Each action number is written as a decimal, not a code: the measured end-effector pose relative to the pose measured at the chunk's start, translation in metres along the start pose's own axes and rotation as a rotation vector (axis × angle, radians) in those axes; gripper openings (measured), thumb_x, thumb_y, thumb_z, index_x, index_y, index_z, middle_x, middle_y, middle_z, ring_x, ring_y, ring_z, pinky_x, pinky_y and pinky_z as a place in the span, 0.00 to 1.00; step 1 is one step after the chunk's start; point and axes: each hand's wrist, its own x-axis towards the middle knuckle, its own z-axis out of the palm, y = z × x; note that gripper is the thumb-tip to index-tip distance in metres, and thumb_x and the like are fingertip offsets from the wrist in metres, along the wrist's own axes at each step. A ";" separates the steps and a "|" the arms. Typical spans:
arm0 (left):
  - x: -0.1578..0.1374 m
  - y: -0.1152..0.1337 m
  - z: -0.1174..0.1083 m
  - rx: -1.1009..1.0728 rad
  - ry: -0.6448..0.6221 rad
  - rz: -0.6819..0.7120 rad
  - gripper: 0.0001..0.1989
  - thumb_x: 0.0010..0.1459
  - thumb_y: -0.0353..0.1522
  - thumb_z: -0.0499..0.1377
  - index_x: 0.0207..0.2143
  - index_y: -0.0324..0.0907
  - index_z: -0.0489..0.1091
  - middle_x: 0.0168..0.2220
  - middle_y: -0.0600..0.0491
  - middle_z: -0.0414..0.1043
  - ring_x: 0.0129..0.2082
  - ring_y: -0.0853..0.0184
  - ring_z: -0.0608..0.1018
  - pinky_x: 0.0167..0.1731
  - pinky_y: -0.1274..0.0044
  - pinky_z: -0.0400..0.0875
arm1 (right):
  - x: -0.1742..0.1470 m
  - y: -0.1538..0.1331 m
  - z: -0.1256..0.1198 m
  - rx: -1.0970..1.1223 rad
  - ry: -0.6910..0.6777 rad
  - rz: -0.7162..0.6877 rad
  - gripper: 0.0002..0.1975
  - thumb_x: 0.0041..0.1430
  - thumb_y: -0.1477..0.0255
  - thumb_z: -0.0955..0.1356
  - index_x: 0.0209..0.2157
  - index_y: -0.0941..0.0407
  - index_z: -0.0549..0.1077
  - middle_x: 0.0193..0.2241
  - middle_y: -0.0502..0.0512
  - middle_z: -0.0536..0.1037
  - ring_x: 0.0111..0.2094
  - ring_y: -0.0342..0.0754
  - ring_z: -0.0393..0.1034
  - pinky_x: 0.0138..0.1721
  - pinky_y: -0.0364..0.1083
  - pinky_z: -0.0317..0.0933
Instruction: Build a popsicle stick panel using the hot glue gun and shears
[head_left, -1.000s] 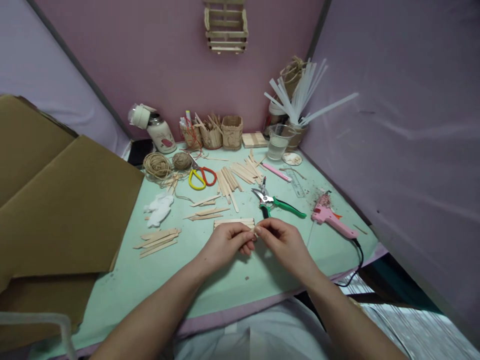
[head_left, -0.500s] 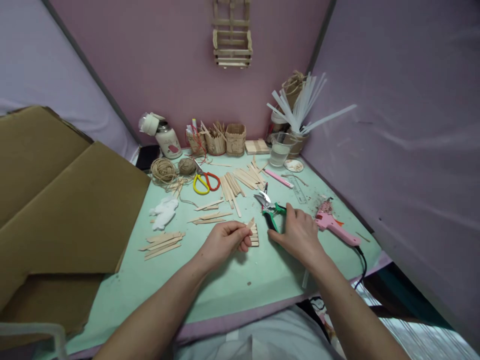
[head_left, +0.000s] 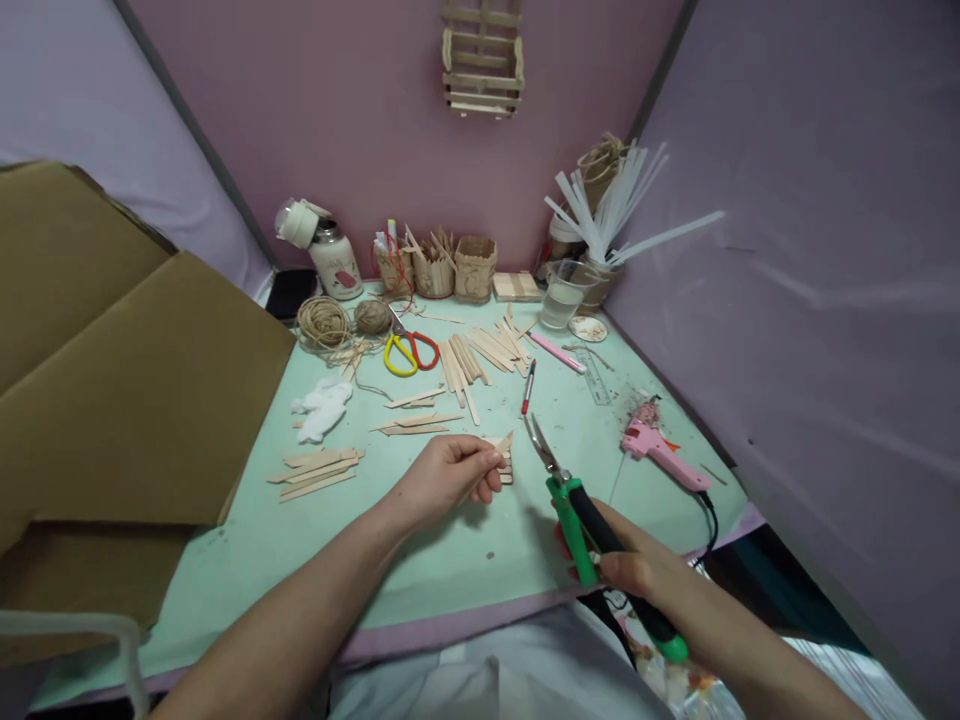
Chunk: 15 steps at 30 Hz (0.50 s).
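My left hand (head_left: 461, 472) pinches a short wooden craft stick with a pointed end (head_left: 505, 443) between thumb and fingers. Partly hidden behind those fingers, a small panel of joined craft sticks (head_left: 507, 468) shows at their right side. My right hand (head_left: 611, 550) grips a pair of pruning shears (head_left: 574, 520) with green and black handles, raised over the front of the table. Their curved blades (head_left: 544, 445) point up and away from me, to the right of the stick. A red pen (head_left: 529, 388) lies just beyond the blade tips.
Cut sticks (head_left: 319, 472) lie at left, more sticks (head_left: 461, 370) in the middle. Scissors (head_left: 411, 352), twine (head_left: 324, 322) and a water cup (head_left: 562, 298) stand behind. A pink glue gun (head_left: 664, 455) rests at right; a cardboard box (head_left: 150, 390) fills the left side.
My right hand has lifted the pruning shears off the table and drawn them toward me, uncovering the red pen. My left hand stays nearly in place with its stick.
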 end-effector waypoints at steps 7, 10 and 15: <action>-0.002 0.001 0.001 0.054 -0.079 -0.002 0.18 0.53 0.44 0.62 0.25 0.37 0.72 0.21 0.52 0.73 0.18 0.74 0.71 0.20 0.81 0.62 | 0.005 0.004 0.011 0.057 -0.121 -0.019 0.34 0.51 0.62 0.64 0.61 0.54 0.64 0.54 0.57 0.70 0.56 0.59 0.61 0.57 0.54 0.54; -0.002 -0.002 0.000 0.068 -0.099 -0.009 0.19 0.53 0.46 0.62 0.25 0.37 0.72 0.22 0.51 0.73 0.18 0.74 0.72 0.19 0.81 0.62 | 0.005 0.006 0.013 0.069 -0.104 0.012 0.34 0.50 0.62 0.65 0.61 0.54 0.64 0.53 0.58 0.71 0.56 0.59 0.61 0.56 0.55 0.55; -0.001 -0.006 -0.002 0.071 -0.118 -0.007 0.19 0.53 0.46 0.61 0.27 0.37 0.72 0.23 0.51 0.74 0.19 0.74 0.72 0.19 0.82 0.62 | 0.006 0.007 0.015 0.063 -0.081 0.045 0.32 0.50 0.62 0.65 0.59 0.54 0.67 0.46 0.57 0.74 0.49 0.58 0.66 0.50 0.54 0.61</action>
